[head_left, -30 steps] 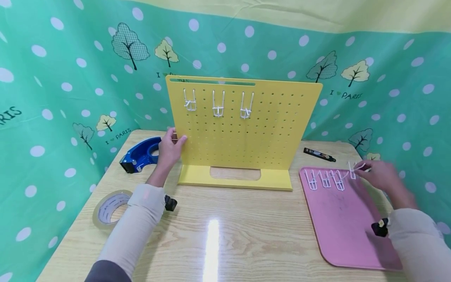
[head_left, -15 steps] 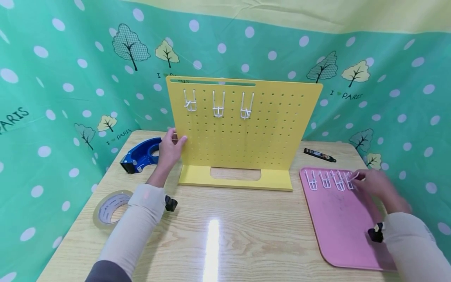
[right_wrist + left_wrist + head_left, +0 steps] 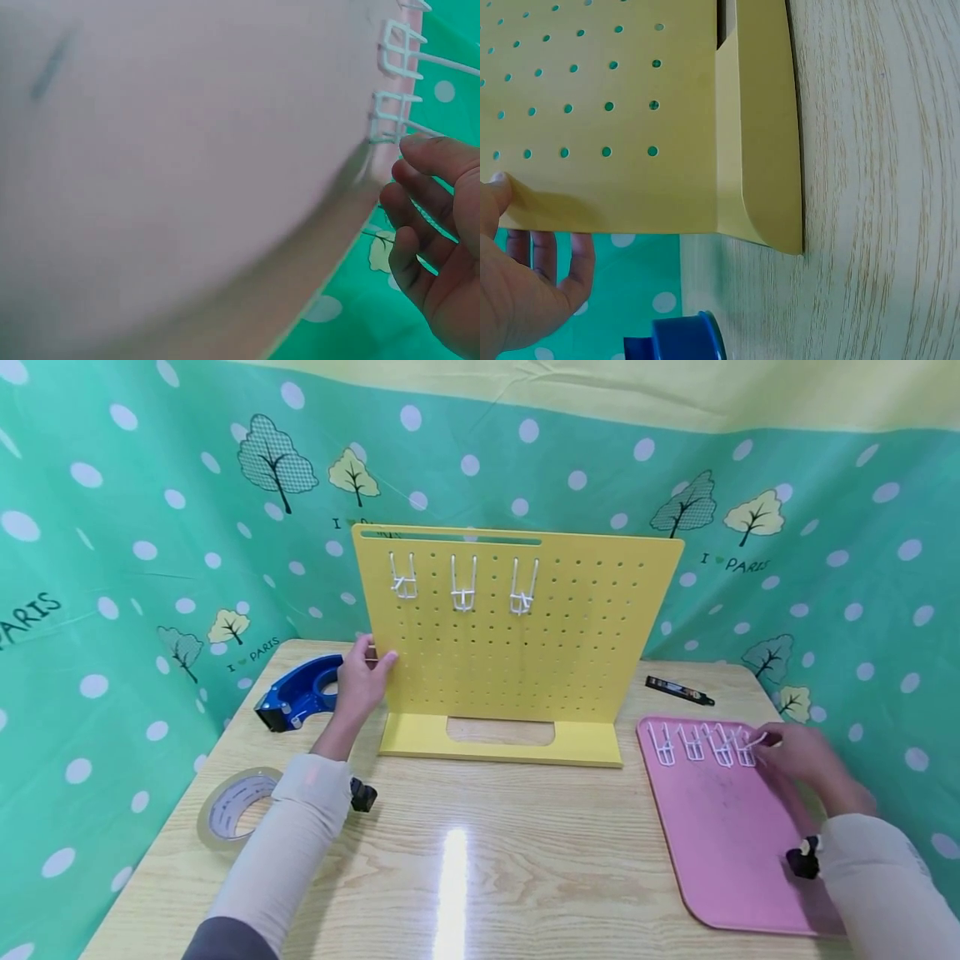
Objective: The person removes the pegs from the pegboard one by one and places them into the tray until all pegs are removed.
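Note:
A yellow pegboard [image 3: 480, 668] stands upright on the table, with white wire hooks [image 3: 463, 597] hanging in a row near its top. My left hand [image 3: 362, 681] grips its left edge; in the left wrist view the thumb lies on the front and the fingers are behind. At the far right corner of the pink tray [image 3: 742, 843], my right hand [image 3: 806, 764] pinches a white wire hook [image 3: 746, 753] between thumb and forefinger, its other fingers loosely curled. Several similar hooks [image 3: 693, 746] lie in a row along the tray's far edge, left of that hand.
Left of the board lies a blue tape dispenser [image 3: 296, 693]. A roll of clear tape [image 3: 228, 814] sits nearer, beside my left forearm. Behind the tray is a black marker [image 3: 678, 691]. A green patterned cloth [image 3: 570, 443] hangs around the table's back and sides.
My right hand has lowered the wire hook from above the tray's far corner to beside the others, then stayed nearly still. My left hand keeps its grip on the pegboard.

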`<action>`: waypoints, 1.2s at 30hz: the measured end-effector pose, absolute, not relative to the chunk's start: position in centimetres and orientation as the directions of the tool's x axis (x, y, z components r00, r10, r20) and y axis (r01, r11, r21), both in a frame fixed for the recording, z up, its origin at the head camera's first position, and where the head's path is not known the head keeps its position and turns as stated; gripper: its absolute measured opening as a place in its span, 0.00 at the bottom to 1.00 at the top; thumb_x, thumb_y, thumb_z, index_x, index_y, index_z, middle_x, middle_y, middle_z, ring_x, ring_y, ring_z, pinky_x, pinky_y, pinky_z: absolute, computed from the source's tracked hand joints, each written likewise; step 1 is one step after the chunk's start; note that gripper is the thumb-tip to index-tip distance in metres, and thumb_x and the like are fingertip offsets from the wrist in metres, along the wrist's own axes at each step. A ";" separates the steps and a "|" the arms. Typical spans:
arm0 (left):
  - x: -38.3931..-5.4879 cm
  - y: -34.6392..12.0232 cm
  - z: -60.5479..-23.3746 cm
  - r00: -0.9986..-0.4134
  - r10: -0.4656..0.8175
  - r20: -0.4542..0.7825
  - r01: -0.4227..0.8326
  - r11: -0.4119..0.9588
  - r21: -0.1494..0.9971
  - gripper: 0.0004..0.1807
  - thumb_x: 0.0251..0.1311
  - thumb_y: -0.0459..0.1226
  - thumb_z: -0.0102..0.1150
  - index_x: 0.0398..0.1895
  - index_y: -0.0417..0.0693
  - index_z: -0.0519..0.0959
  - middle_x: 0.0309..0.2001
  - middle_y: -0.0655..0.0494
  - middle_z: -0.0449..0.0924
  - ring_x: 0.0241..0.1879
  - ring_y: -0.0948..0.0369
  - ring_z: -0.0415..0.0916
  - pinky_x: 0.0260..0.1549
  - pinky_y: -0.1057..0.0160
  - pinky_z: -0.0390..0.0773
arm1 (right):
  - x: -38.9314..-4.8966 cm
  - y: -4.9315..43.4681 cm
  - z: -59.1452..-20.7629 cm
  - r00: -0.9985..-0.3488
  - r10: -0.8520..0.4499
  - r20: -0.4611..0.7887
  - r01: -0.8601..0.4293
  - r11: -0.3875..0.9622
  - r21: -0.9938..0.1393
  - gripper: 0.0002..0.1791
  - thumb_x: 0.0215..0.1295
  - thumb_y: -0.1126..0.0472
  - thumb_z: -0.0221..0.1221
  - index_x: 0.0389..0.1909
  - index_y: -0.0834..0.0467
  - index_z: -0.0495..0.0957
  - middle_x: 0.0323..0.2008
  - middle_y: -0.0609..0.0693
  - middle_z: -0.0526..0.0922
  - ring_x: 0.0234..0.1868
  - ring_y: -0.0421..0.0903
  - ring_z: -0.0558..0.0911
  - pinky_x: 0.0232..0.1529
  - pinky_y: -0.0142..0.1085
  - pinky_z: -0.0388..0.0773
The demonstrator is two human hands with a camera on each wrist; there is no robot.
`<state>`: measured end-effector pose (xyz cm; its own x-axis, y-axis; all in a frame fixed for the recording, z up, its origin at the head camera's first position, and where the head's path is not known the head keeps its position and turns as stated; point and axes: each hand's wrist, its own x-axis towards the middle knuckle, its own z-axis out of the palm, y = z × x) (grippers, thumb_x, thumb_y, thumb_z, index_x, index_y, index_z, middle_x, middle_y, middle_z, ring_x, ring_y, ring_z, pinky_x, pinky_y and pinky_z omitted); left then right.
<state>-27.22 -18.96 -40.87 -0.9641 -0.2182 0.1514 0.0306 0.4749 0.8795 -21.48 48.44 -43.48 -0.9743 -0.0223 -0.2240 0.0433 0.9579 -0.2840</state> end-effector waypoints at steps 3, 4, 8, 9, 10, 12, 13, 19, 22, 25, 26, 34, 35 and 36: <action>-27.3 -19.0 -40.9 -0.964 -0.218 0.153 0.032 0.476 0.879 0.18 0.74 0.44 0.56 0.60 0.45 0.72 0.52 0.39 0.82 0.50 0.46 0.81 0.47 0.51 0.81 | -21.3 48.6 -42.5 -0.978 -0.020 -0.209 0.043 0.955 -0.294 0.18 0.69 0.60 0.60 0.52 0.68 0.79 0.47 0.70 0.81 0.44 0.63 0.79 0.36 0.47 0.80; -27.3 -19.0 -41.0 -0.964 -0.217 0.154 0.033 0.476 0.879 0.18 0.74 0.44 0.56 0.60 0.45 0.72 0.52 0.39 0.82 0.50 0.46 0.81 0.47 0.51 0.81 | -21.2 48.7 -42.2 -0.979 -0.017 -0.205 0.046 0.953 -0.300 0.18 0.70 0.60 0.59 0.53 0.68 0.78 0.48 0.71 0.81 0.44 0.63 0.79 0.35 0.46 0.80; -27.4 -19.1 -41.1 -0.964 -0.217 0.156 0.035 0.478 0.878 0.18 0.74 0.44 0.56 0.60 0.45 0.72 0.52 0.39 0.82 0.50 0.46 0.81 0.48 0.49 0.82 | -21.4 49.2 -41.1 -0.988 -0.018 -0.155 0.031 0.951 -0.307 0.19 0.70 0.60 0.59 0.55 0.70 0.77 0.48 0.73 0.80 0.43 0.63 0.80 0.32 0.41 0.79; -27.4 -19.1 -41.1 -0.963 -0.218 0.157 0.035 0.478 0.878 0.18 0.74 0.44 0.56 0.60 0.46 0.72 0.52 0.39 0.82 0.51 0.45 0.81 0.48 0.49 0.82 | -21.5 49.3 -40.9 -0.991 -0.019 -0.136 0.024 0.952 -0.304 0.19 0.70 0.60 0.59 0.55 0.70 0.77 0.48 0.73 0.80 0.43 0.63 0.80 0.31 0.40 0.79; -27.4 -19.1 -41.1 -0.963 -0.218 0.158 0.036 0.478 0.878 0.18 0.74 0.44 0.56 0.60 0.45 0.72 0.52 0.39 0.82 0.51 0.45 0.81 0.48 0.48 0.82 | -21.6 49.3 -40.6 -0.993 -0.018 -0.116 0.017 0.953 -0.301 0.19 0.70 0.60 0.59 0.55 0.69 0.77 0.48 0.73 0.81 0.43 0.64 0.80 0.31 0.40 0.79; -27.4 -19.1 -41.1 -0.963 -0.218 0.158 0.036 0.477 0.878 0.18 0.74 0.43 0.56 0.60 0.46 0.72 0.52 0.39 0.82 0.51 0.45 0.81 0.48 0.48 0.82 | -21.7 49.1 -39.9 -0.998 -0.021 -0.066 0.000 0.955 -0.297 0.18 0.70 0.61 0.59 0.54 0.69 0.77 0.48 0.73 0.81 0.43 0.66 0.81 0.30 0.41 0.78; -27.3 -19.1 -41.1 -0.963 -0.218 0.158 0.036 0.477 0.878 0.18 0.74 0.43 0.56 0.60 0.45 0.72 0.52 0.39 0.82 0.51 0.45 0.81 0.48 0.48 0.82 | -21.6 48.8 -39.6 -0.999 -0.015 -0.042 -0.002 0.955 -0.298 0.17 0.71 0.61 0.59 0.53 0.68 0.78 0.47 0.72 0.81 0.43 0.66 0.81 0.29 0.40 0.78; -27.3 -19.1 -41.0 -0.964 -0.217 0.157 0.035 0.479 0.877 0.18 0.73 0.43 0.57 0.60 0.45 0.72 0.52 0.38 0.82 0.51 0.44 0.81 0.49 0.47 0.82 | -21.6 45.8 -37.5 -0.997 -0.030 0.065 -0.047 0.958 -0.284 0.16 0.73 0.57 0.58 0.52 0.64 0.80 0.45 0.68 0.84 0.42 0.64 0.82 0.26 0.37 0.74; -27.3 -19.1 -41.1 -0.963 -0.218 0.159 0.037 0.478 0.878 0.18 0.73 0.43 0.57 0.59 0.45 0.72 0.52 0.38 0.82 0.51 0.44 0.81 0.49 0.47 0.82 | -21.9 43.9 -36.4 -0.994 -0.041 0.102 -0.068 0.958 -0.277 0.15 0.73 0.56 0.58 0.52 0.63 0.80 0.43 0.67 0.85 0.41 0.62 0.82 0.25 0.37 0.73; -27.3 -19.1 -41.1 -0.961 -0.218 0.168 0.044 0.481 0.875 0.18 0.73 0.43 0.57 0.59 0.45 0.72 0.52 0.37 0.82 0.51 0.44 0.81 0.48 0.47 0.82 | -22.2 41.7 -35.4 -0.989 -0.038 0.146 -0.079 0.955 -0.286 0.15 0.73 0.56 0.59 0.51 0.63 0.81 0.41 0.66 0.85 0.40 0.62 0.82 0.25 0.37 0.73; -27.3 -19.1 -41.1 -0.961 -0.217 0.171 0.047 0.482 0.875 0.18 0.73 0.43 0.57 0.59 0.45 0.72 0.52 0.37 0.82 0.51 0.44 0.82 0.48 0.47 0.82 | -22.3 40.9 -35.1 -0.986 -0.038 0.162 -0.085 0.952 -0.294 0.14 0.73 0.56 0.59 0.50 0.63 0.81 0.41 0.66 0.85 0.40 0.61 0.82 0.25 0.37 0.73; -27.3 -19.1 -41.1 -0.963 -0.217 0.162 0.040 0.476 0.879 0.18 0.73 0.43 0.57 0.61 0.46 0.72 0.51 0.38 0.82 0.50 0.45 0.81 0.48 0.48 0.82 | -22.8 34.8 -33.2 -0.954 -0.069 0.291 -0.177 0.915 -0.362 0.12 0.72 0.57 0.61 0.49 0.60 0.84 0.43 0.62 0.87 0.43 0.59 0.82 0.30 0.36 0.72; -27.3 -19.1 -41.1 -0.963 -0.217 0.160 0.039 0.475 0.879 0.18 0.73 0.43 0.57 0.61 0.45 0.72 0.51 0.38 0.82 0.50 0.45 0.81 0.48 0.48 0.82 | -22.9 34.2 -33.0 -0.948 -0.075 0.310 -0.194 0.907 -0.374 0.12 0.71 0.58 0.61 0.49 0.59 0.84 0.43 0.62 0.87 0.43 0.58 0.82 0.30 0.35 0.72; -27.3 -19.1 -41.1 -0.963 -0.217 0.158 0.037 0.474 0.880 0.18 0.73 0.43 0.57 0.61 0.45 0.72 0.52 0.38 0.82 0.50 0.45 0.81 0.48 0.48 0.82 | -23.0 33.5 -32.9 -0.942 -0.082 0.325 -0.211 0.899 -0.385 0.12 0.71 0.58 0.62 0.49 0.59 0.84 0.43 0.61 0.87 0.43 0.58 0.82 0.30 0.33 0.72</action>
